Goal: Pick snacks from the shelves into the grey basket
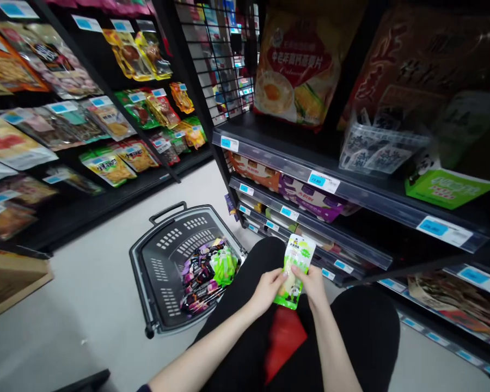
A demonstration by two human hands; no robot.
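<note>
A small green-and-white snack packet (pixel 294 267) is held upright between my knees. My left hand (pixel 268 288) pinches its left edge, and my right hand (pixel 310 280) grips the right side with the thumb across its front. A cartoon panda is printed near the packet's bottom. To the left, a dark grey shopping basket (pixel 141 294) rests on the floor. Inside it lie several purple-and-black packets (pixel 198 280) and a few bright green packets (pixel 224 265).
On the right, a black shelf (pixel 277 144) carries an oatmeal bag (pixel 296 71), a clear plastic bin (pixel 381 149) and a green open box (pixel 449 188). Hanging snack bags (pixel 106 166) fill the left rack. A cardboard box (pixel 14 277) sits at the left edge.
</note>
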